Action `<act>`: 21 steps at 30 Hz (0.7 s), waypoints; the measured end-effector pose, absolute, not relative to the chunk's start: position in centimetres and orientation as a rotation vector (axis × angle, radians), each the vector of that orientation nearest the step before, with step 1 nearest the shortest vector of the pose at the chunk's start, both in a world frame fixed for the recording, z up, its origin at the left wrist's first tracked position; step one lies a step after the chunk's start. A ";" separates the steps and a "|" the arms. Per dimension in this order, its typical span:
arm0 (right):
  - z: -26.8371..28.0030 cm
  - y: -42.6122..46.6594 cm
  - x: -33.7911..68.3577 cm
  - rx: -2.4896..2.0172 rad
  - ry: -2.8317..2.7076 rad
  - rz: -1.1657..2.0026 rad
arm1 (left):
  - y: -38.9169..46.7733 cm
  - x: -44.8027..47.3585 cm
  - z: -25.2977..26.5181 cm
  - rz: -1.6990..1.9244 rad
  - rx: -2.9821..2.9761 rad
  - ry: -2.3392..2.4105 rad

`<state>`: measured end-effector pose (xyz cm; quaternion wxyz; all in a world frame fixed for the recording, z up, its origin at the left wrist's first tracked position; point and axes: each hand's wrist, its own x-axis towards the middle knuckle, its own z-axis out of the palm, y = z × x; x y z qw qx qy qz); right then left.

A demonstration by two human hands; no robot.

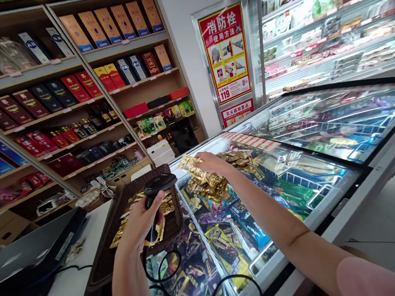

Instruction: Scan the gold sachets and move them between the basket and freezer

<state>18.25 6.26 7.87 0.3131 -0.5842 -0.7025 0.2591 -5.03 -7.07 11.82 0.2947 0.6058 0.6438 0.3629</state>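
While the left hand (144,220) grips a black scanner (159,183) left of centre, the right hand (213,162) pinches a gold packet (189,163) mid-frame; held flat and steady, it should scan best.

Packets (168,204) lie in the basket (175,224) right of the counter (63,293), before the shelves (173,81).

A black scanner (159,183) leans head-up near a shiny gold packet (189,164).
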 end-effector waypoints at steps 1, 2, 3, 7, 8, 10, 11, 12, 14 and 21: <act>7.8 6.5 18.7 -1.579 -1.838 0.654 | -7.0 -5.2 11.7 0.967 1.628 1.717; 7.8 6.8 19.2 -1.627 -1.819 0.615 | -6.8 -5.5 11.6 0.967 1.642 1.718; 7.8 7.1 19.8 -1.685 -1.792 0.568 | -6.7 -5.7 11.5 0.966 1.652 1.715; 7.0 8.4 22.1 -1.925 -1.644 0.418 | -6.5 -6.4 11.5 0.945 1.632 1.706; 6.5 8.7 22.5 -1.971 -1.613 0.402 | -6.6 -6.4 11.6 0.946 1.614 1.713; 5.5 9.4 22.8 -2.033 -1.582 0.390 | -6.8 -6.5 11.9 0.955 1.586 1.728; 4.9 9.7 22.7 -2.055 -1.582 0.393 | -6.9 -6.5 12.0 0.962 1.586 1.728; 4.3 10.0 22.6 -2.075 -1.591 0.398 | -7.0 -6.6 12.2 0.970 1.591 1.720; 3.2 10.4 22.1 -2.117 -1.622 0.390 | -7.2 -7.0 12.3 0.991 1.597 1.698; 2.0 10.1 20.5 -2.146 -1.618 0.105 | -7.0 -11.5 12.7 0.945 1.477 1.993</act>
